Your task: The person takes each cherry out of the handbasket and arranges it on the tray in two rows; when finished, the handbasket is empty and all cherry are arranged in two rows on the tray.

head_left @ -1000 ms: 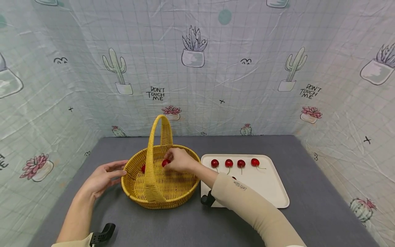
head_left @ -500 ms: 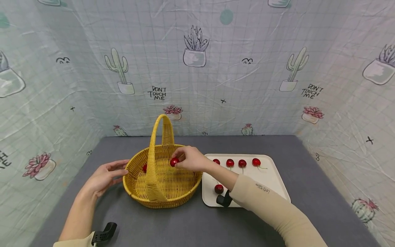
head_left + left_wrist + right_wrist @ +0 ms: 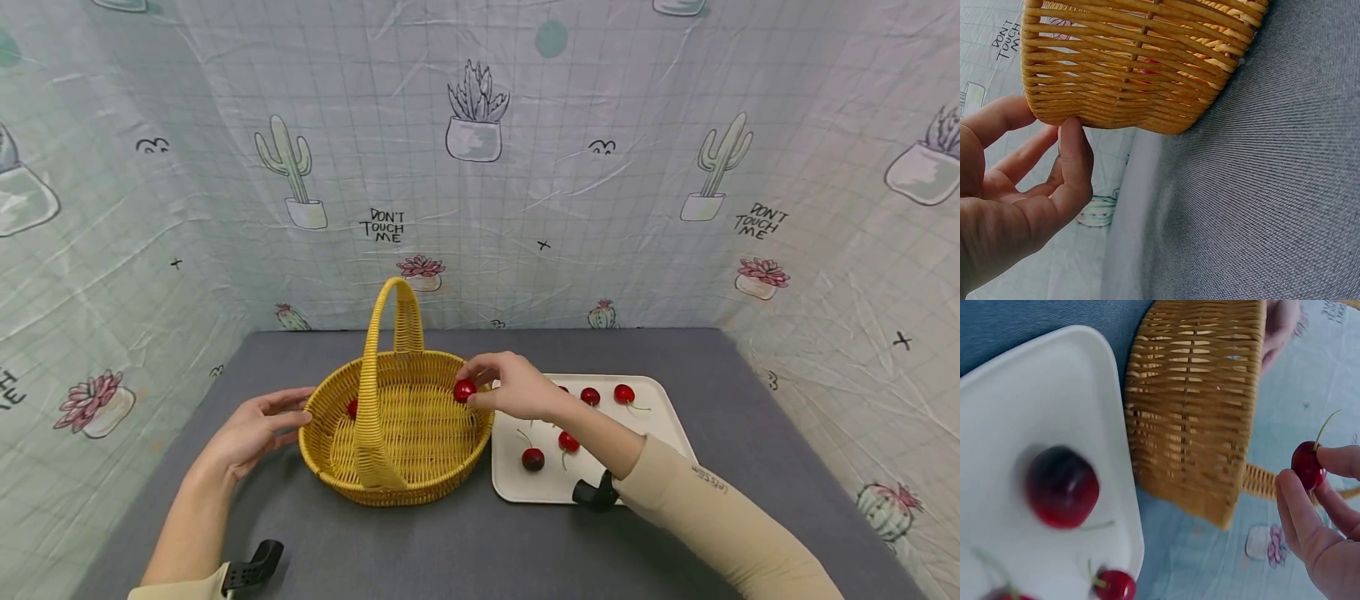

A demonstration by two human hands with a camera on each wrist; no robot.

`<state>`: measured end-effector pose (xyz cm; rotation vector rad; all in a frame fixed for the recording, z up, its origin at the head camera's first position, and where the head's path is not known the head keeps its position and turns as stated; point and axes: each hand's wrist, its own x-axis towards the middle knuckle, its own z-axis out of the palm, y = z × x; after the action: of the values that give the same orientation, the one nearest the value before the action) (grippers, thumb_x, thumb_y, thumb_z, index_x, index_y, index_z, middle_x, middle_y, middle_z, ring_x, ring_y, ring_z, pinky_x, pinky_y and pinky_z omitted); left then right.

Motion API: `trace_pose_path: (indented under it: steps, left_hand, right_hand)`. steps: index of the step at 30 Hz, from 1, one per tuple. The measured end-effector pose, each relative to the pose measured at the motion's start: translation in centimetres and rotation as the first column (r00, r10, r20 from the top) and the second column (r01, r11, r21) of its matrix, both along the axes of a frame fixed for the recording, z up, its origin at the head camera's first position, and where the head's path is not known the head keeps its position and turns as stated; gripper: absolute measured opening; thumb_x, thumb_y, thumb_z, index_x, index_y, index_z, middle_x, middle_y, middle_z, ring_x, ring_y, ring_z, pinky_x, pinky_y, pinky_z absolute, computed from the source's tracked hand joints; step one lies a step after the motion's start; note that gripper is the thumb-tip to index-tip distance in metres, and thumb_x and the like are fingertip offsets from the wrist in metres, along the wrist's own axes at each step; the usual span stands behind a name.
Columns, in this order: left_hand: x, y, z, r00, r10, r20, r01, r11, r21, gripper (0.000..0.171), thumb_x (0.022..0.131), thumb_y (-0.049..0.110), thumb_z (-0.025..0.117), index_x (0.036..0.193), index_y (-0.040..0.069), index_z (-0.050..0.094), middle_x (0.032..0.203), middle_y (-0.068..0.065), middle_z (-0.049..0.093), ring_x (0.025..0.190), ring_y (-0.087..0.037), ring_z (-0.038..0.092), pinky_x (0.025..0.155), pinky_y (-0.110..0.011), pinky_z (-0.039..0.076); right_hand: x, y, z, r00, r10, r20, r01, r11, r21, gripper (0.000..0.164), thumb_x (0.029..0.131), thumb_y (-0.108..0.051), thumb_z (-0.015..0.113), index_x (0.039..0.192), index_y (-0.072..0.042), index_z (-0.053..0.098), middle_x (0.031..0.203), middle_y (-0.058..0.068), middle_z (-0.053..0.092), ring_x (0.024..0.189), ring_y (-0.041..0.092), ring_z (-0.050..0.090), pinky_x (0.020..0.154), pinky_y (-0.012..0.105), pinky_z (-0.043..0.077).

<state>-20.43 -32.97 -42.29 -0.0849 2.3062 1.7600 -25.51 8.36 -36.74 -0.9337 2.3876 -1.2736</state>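
My right hand (image 3: pixel 521 387) pinches a red cherry (image 3: pixel 464 391) by its body, over the right rim of the yellow wicker basket (image 3: pixel 420 483). In the right wrist view, the green stem of the held cherry (image 3: pixel 1307 465) sticks up between thumb and fingers. Another cherry (image 3: pixel 352 408) lies inside the basket, partly hidden behind the tall handle (image 3: pixel 367 392). At the basket's left end, my left hand (image 3: pixel 251 429) holds the rim, thumb over it and fingers against the outside. The left wrist view shows these fingertips (image 3: pixel 1072 134) on the woven wall.
A white tray (image 3: pixel 517 487) stands right of the basket, partly beneath my right forearm. Several stemmed cherries lie on it, among them a dark one (image 3: pixel 532 459) and a bright one (image 3: pixel 624 394). A patterned cloth (image 3: pixel 480 208) hangs behind the grey tabletop (image 3: pixel 450 542).
My right hand has carried the cherry rightward from inside the basket to its right rim. More cherries on the tray show from under the forearm. The left hand stays at the rim.
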Motion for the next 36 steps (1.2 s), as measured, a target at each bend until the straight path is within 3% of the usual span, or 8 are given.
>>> trace_pose_path:
  steps: [7, 19, 23, 28, 36]
  left_hand:
    - [0.0, 0.2, 0.2, 1.0, 0.005, 0.008, -0.005, 1.0, 0.008, 0.068, 0.101, 0.018, 0.069, 0.157, -0.003, 0.037, 0.146, -0.021, 0.049, 0.112, -0.005, 0.059, 0.1, -0.044, 0.054]
    - [0.0, 0.5, 0.2, 1.0, 0.01, 0.008, -0.01, 1.0, -0.002, 0.068, 0.101, 0.018, 0.069, 0.157, -0.003, 0.037, 0.148, -0.022, 0.047, 0.112, -0.006, 0.058, 0.101, -0.046, 0.052]
    - [-0.1, 0.4, 0.2, 1.0, 0.013, 0.007, -0.013, 1.0, -0.006, 0.068, 0.101, 0.018, 0.069, 0.157, -0.002, 0.037, 0.148, -0.022, 0.046, 0.113, -0.006, 0.058, 0.102, -0.047, 0.052]
    - [0.1, 0.3, 0.1, 1.0, 0.01, 0.003, -0.01, 1.0, -0.006, 0.067, 0.101, 0.018, 0.069, 0.157, -0.003, 0.038, 0.146, -0.021, 0.048, 0.112, -0.006, 0.059, 0.102, -0.048, 0.051]
    - [0.1, 0.1, 0.1, 1.0, 0.002, -0.007, -0.002, 1.0, 0.0, 0.066, 0.101, 0.018, 0.069, 0.156, -0.004, 0.038, 0.142, -0.017, 0.052, 0.111, -0.005, 0.059, 0.1, -0.045, 0.053]
  right_hand:
    - [0.8, 4.6, 0.1, 0.998, -0.051, 0.046, 0.052, 0.999, -0.014, 0.029, 0.094, -0.006, 0.073, 0.123, -0.011, 0.073, 0.116, 0.001, 0.071, 0.112, 0.021, 0.065, 0.087, 0.038, 0.056]
    - [2.2, 12.0, -1.6, 0.982, -0.16, 0.101, 0.161, 0.987, -0.001, 0.033, 0.092, -0.005, 0.072, 0.125, -0.003, 0.07, 0.116, 0.009, 0.071, 0.108, 0.028, 0.065, 0.083, 0.035, 0.056]
    - [2.7, 13.6, -2.1, 0.976, -0.196, 0.092, 0.196, 0.981, 0.002, 0.032, 0.092, -0.005, 0.073, 0.124, -0.004, 0.071, 0.116, 0.008, 0.071, 0.11, 0.029, 0.064, 0.084, 0.035, 0.056]
    - [3.1, 15.0, -3.1, 0.974, -0.199, 0.108, 0.203, 0.979, -0.024, 0.032, 0.092, -0.003, 0.073, 0.124, 0.002, 0.069, 0.12, 0.013, 0.069, 0.116, 0.035, 0.062, 0.084, 0.031, 0.058]
    - [3.7, 16.4, -4.9, 0.968, -0.227, 0.111, 0.227, 0.974, 0.015, 0.031, 0.09, -0.001, 0.074, 0.121, 0.001, 0.071, 0.121, 0.014, 0.067, 0.115, 0.036, 0.062, 0.082, 0.028, 0.057]
